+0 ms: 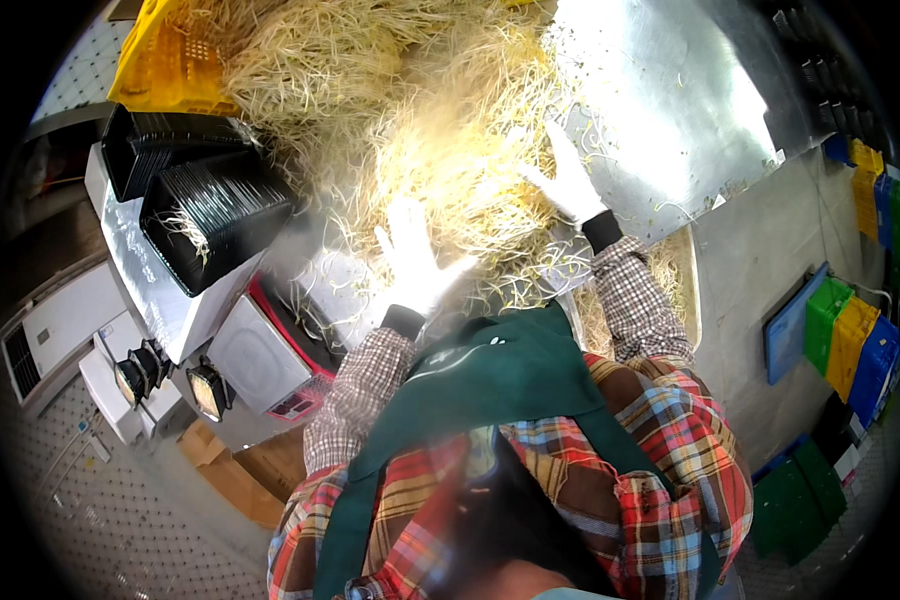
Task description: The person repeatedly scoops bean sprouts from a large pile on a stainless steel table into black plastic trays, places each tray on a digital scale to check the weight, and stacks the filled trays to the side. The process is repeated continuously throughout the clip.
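A loose heap of pale, thin sprouts (460, 150) covers the middle of the metal work surface (660, 90). My left hand (415, 265), in a white glove, lies at the lower left edge of the heap with fingers spread against the strands. My right hand (565, 180), gloved the same way, reaches along the heap's right edge, fingers stretched out and touching it. Below my right forearm, a pale container (670, 270) holds more sprouts, partly hidden by the sleeve.
A yellow crate (150, 65) sits at upper left. Stacked black plastic containers (220, 220), some strands on them, stand left of my left hand, with a boxy grey-topped device (255, 350) below. Several coloured plastic bins (835, 330) line the right side. Cardboard (245, 470) lies at lower left.
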Tool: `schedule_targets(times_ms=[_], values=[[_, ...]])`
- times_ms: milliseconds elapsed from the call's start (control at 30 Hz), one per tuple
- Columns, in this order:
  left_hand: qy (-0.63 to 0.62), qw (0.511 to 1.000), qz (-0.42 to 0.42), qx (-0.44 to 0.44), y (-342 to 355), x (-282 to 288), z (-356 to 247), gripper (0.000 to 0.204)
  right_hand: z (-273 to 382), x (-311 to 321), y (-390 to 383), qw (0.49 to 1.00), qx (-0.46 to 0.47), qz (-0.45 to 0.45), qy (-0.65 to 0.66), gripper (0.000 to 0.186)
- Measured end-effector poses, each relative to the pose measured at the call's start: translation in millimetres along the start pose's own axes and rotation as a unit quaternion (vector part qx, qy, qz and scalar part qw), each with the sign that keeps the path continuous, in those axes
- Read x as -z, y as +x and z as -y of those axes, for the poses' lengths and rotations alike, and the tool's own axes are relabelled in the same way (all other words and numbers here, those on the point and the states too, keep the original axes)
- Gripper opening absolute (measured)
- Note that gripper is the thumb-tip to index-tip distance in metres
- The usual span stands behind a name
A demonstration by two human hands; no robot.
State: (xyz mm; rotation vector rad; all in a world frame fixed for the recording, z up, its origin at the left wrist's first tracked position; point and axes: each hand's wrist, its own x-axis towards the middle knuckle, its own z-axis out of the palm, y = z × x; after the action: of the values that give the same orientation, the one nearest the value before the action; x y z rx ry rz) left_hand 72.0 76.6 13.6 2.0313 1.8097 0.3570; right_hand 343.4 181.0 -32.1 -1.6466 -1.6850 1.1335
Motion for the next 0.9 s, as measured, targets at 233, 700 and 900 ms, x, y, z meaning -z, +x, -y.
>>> schedule_targets(times_ms=[233,700,900], values=[[0.087,0.992,0.086,0.041,11.1,-0.1,-37.1,0.128,48.2,-23.2,18.2,0.998,0.019,0.061,-0.004,0.114],[0.114,0.985,0.089,0.098,18.6,-13.3,-43.5,0.122,84.7,38.7,33.7,0.977,0.090,-0.143,0.128,0.030],[0.125,0.984,0.097,0.081,18.4,-16.7,-41.9,0.127,23.1,80.4,96.8,0.940,0.205,-0.172,-0.211,0.060]])
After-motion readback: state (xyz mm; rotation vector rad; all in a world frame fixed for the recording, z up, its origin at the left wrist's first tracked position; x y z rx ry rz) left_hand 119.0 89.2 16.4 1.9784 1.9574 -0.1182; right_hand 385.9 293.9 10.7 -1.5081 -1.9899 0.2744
